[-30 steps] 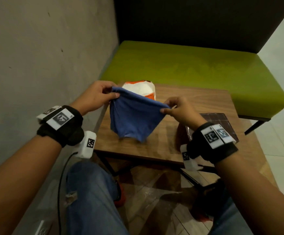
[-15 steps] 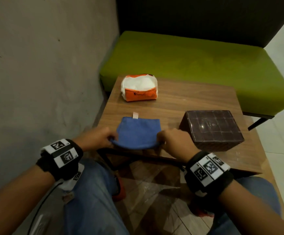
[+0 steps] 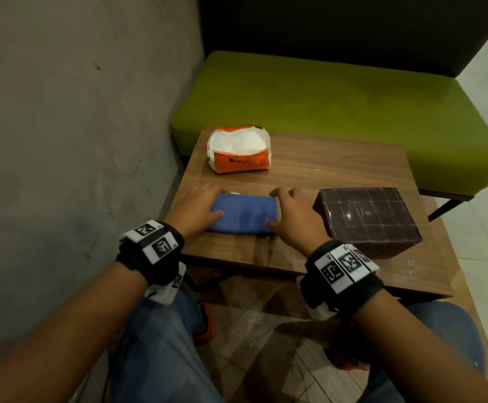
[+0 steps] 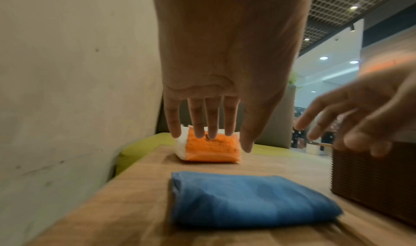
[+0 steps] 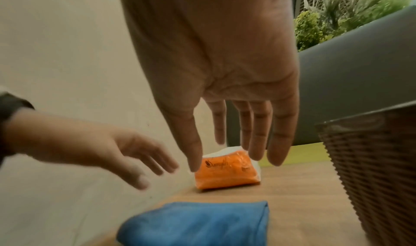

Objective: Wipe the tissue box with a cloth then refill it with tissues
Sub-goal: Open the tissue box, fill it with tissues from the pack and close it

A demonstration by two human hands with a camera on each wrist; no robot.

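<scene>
A folded blue cloth [image 3: 244, 215] lies flat near the front of the wooden table [image 3: 338, 170]. My left hand [image 3: 199, 209] hovers at its left end and my right hand [image 3: 293, 212] at its right end, both with straight, spread fingers and holding nothing. In the wrist views the cloth [image 4: 247, 198] [image 5: 198, 225] lies below the raised fingers, apart from them. The dark brown woven tissue box [image 3: 366, 221] stands to the right of the cloth. An orange pack of white tissues [image 3: 239, 154], opened on top, sits at the table's far left.
A grey wall [image 3: 77, 141] runs close along the table's left edge. A green bench seat [image 3: 338, 103] with a dark back stands behind the table. My knees in jeans [image 3: 161, 344] are under the near edge.
The cloth, held up spread between both hands a second ago, was laid on the table and folded smaller. Both hands have let go and lifted off it.
</scene>
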